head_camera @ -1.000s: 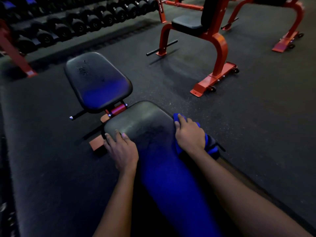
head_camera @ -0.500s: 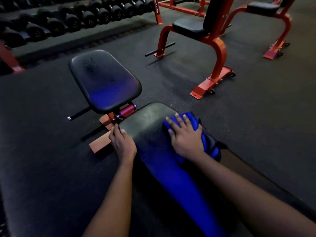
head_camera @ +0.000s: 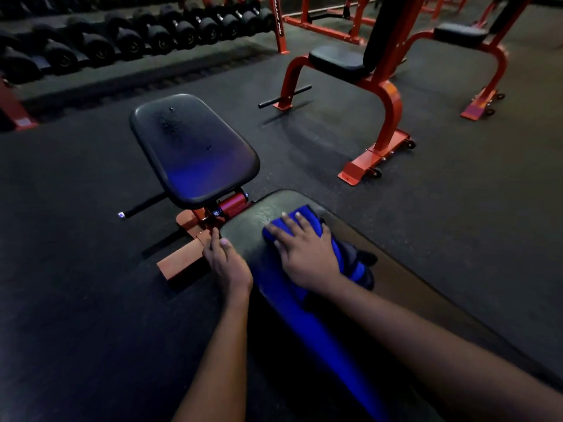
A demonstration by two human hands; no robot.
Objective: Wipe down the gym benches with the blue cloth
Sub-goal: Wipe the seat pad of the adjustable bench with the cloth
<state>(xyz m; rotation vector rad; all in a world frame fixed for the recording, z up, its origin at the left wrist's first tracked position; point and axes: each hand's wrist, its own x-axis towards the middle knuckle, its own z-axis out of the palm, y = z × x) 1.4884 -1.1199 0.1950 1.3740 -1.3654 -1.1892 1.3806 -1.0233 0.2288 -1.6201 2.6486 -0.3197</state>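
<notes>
A black padded bench back pad runs from me toward the middle of the view, with a blue sheen along it. My right hand presses flat, fingers spread, on the bunched blue cloth near the pad's far end. The cloth hangs off the pad's right edge. My left hand rests at the pad's left edge, fingers reaching toward the red frame. Beyond the hinge sits the separate black seat pad, with a few specks on it.
Two red-framed benches stand on the dark rubber floor at upper right. A rack of black dumbbells lines the back left. A red base foot sticks out left of the bench.
My right hand has slid the blue cloth from the pad's right edge up and leftward onto its top. My left hand has moved off the pad's top to its left edge.
</notes>
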